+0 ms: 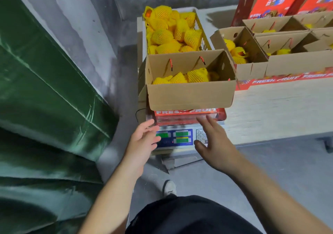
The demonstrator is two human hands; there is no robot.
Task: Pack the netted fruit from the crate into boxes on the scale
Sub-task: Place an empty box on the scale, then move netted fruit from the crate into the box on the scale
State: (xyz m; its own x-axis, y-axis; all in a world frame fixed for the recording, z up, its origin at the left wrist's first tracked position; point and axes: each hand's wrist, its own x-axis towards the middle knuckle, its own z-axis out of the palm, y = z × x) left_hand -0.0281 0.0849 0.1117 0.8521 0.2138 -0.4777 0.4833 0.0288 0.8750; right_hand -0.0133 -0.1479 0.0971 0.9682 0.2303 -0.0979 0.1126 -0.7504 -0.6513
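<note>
An open cardboard box (pixel 191 95) stands on the scale (pixel 180 138), and several fruits in yellow foam nets (pixel 182 78) lie inside it. Behind the box a pale plastic crate (pixel 201 28) is heaped with more netted fruit (pixel 169 30). My left hand (pixel 144 142) hovers empty in front of the scale's left side, fingers relaxed. My right hand (pixel 214 143) is spread flat over the scale's keypad, just below the box's front, holding nothing.
To the right, a low table (pixel 281 111) carries several open cardboard boxes (pixel 252 53) with some netted fruit, and red printed boxes (pixel 277 1) behind. A green tarp-covered bulk (pixel 45 98) fills the left. My shoe (pixel 169 187) is on the grey floor below.
</note>
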